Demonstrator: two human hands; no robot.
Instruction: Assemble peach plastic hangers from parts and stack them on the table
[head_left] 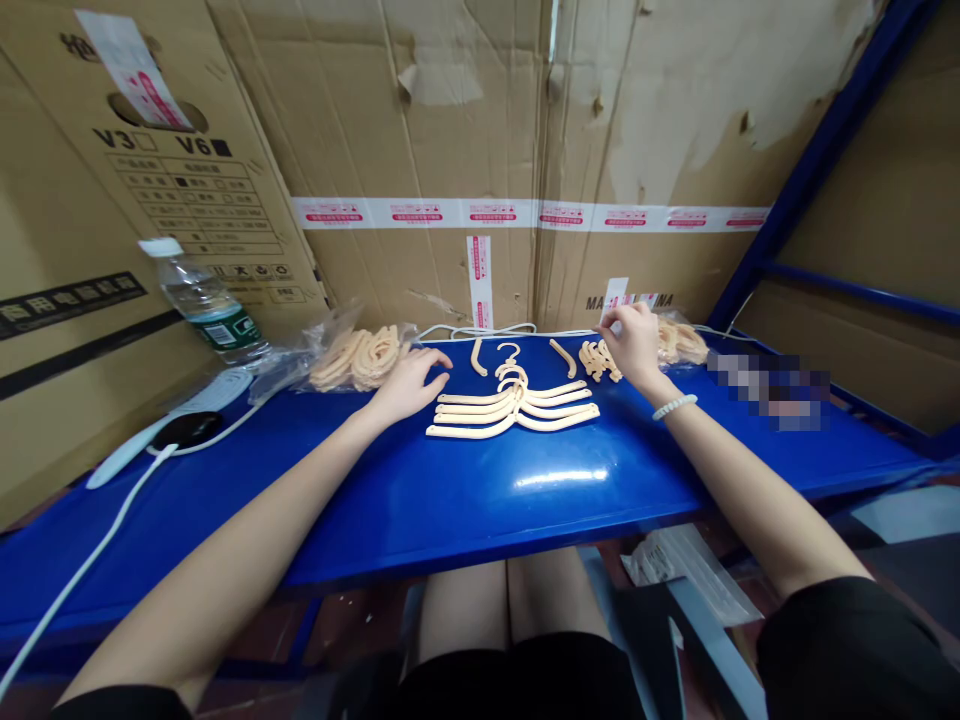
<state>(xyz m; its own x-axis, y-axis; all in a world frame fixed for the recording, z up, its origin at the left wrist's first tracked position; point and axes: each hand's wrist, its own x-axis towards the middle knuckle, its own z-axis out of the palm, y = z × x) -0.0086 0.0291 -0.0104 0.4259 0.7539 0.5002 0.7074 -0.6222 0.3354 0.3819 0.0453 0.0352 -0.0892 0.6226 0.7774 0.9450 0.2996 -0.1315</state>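
Observation:
Several cream hangers (517, 405) lie in an overlapping row on the blue table, hooks pointing to the back. Behind them lie a loose hook (509, 352), a curved arm piece (478, 357) on the left and another arm piece (563, 357) on the right. My left hand (411, 384) rests beside a plastic bag of cream pieces (360, 355), fingers apart, holding nothing. Raised above a pile of small hooks (599, 360), my right hand (632, 338) has its fingers pinched together; what they hold, if anything, is too small to tell. Another bag of pieces (681, 341) sits behind my right wrist.
On the left stand a water bottle (214, 310), a pale blue fan-like object (202, 395) and a black disc (187, 430) with a white cable. Cardboard (420, 270) walls the back of the blue table (420, 510). A blue metal frame (810, 150) rises at the right.

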